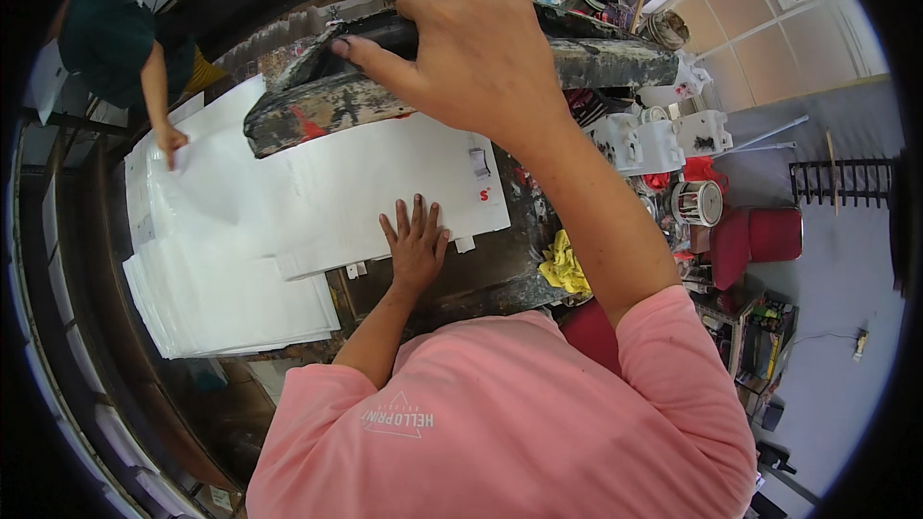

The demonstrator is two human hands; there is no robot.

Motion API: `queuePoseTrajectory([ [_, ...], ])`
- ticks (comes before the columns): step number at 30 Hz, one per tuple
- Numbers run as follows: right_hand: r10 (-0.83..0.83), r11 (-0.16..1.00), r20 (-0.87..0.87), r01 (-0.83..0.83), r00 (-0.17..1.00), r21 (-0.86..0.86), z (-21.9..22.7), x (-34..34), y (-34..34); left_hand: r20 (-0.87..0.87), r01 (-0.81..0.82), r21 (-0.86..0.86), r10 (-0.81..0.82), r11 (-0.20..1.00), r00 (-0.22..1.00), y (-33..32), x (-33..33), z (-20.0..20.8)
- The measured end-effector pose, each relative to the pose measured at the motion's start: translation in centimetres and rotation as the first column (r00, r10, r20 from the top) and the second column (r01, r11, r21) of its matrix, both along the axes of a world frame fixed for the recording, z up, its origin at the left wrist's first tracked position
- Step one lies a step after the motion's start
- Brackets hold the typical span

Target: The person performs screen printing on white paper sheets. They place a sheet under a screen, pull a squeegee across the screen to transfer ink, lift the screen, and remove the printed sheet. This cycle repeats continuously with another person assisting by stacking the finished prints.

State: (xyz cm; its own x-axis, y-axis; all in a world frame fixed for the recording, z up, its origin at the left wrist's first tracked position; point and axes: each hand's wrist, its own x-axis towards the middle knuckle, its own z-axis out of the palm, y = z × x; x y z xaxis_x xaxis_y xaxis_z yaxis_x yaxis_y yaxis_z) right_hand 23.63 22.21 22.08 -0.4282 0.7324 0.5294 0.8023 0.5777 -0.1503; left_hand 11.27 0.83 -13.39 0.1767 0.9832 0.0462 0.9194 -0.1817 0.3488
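My right hand (481,58) grips an ink-stained wooden screen-printing frame (327,113), which is tilted up above the table. Its thumb lies over the frame's near side, and the other fingers reach over the dark inner part. Flat on the near edge of a white sheet (385,178) rests my left hand (416,245), fingers spread and fingertips darkened. A small red mark and a grey printed patch show near that sheet's right end. At the far left, a co-worker's hand (170,144) touches other white sheets. What lies directly under the raised frame is partly hidden.
A stack of white sheets (231,303) covers the table's left part. Right of my left hand are a crumpled yellow cloth (564,264) and a paint can (696,203). A red chair (769,234) stands further right. The co-worker (111,38) stands across at the far left.
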Motion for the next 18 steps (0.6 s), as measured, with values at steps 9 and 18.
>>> queuePoseTrajectory([
  [9, -0.008, 0.999, -0.031, 0.010, 0.999, 0.048, -0.3, -0.3, 0.4, 0.023, 0.020, -0.009, -0.020, 1.000, 1.000, 0.0, 0.6, 0.3],
  [18, -0.027, 0.998, 0.009, 0.027, 1.000, 0.058, -1.1, 0.0, -1.3, 0.022, 0.026, 0.028, -0.027, 0.999, 0.999, -0.2, 0.3, 0.0],
])
